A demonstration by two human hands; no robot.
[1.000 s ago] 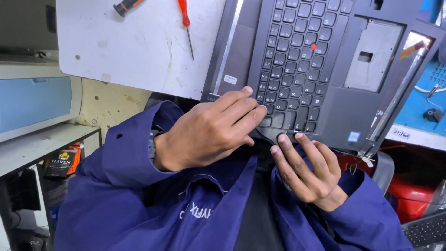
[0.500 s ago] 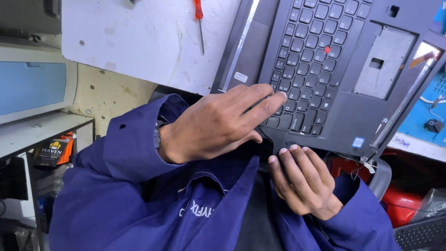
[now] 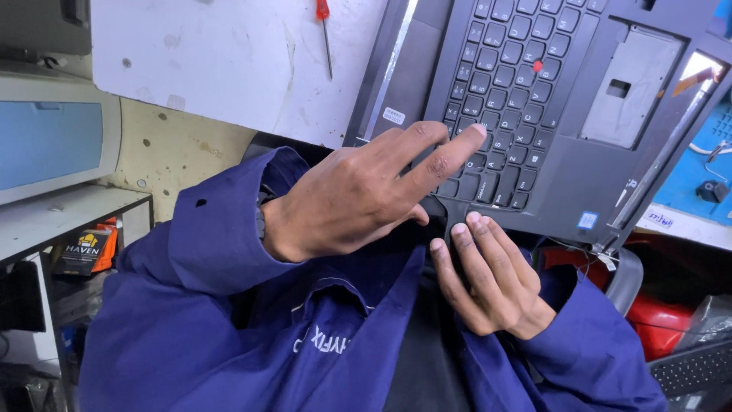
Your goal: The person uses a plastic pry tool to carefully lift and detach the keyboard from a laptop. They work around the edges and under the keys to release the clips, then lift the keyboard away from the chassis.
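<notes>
At the far left stands a grey-framed monitor (image 3: 49,145) with a pale blue screen, on a grey shelf that also carries a small orange and black box (image 3: 85,248). Next to it lies the white, scuffed and speckled bench top (image 3: 229,69), smooth but stained, with a thin red-handled screwdriver (image 3: 326,34) lying flat near its far edge.

The left hand (image 3: 358,194), coming out of a dark blue cloth sleeve (image 3: 213,236), is open with fingers stretched out; its fingertips reach over the near rows of keys, the index tip on or just above a key, I cannot tell which. It holds nothing.

The dark grey plastic laptop body (image 3: 549,114) lies tilted at the bench's near right corner, hanging over the edge toward the person. It has a matte black keyboard with a small red pointing nub (image 3: 537,65) and a bare rectangular opening (image 3: 637,84) where the touchpad would sit. A small white label (image 3: 394,116) sits on its left strip.

The right hand (image 3: 492,278) is below the laptop's near edge, fingers straight and pressed together, their tips touching that edge; it grips nothing that shows. The left hand covers part of the keyboard's near left corner.

Further right lies a blue mat (image 3: 698,175) and, lower, a red object (image 3: 663,320).

Half a second earlier the left hand lay curled over the near edge; now its fingers are extended onto the keys, and the right hand's fingers have straightened.
</notes>
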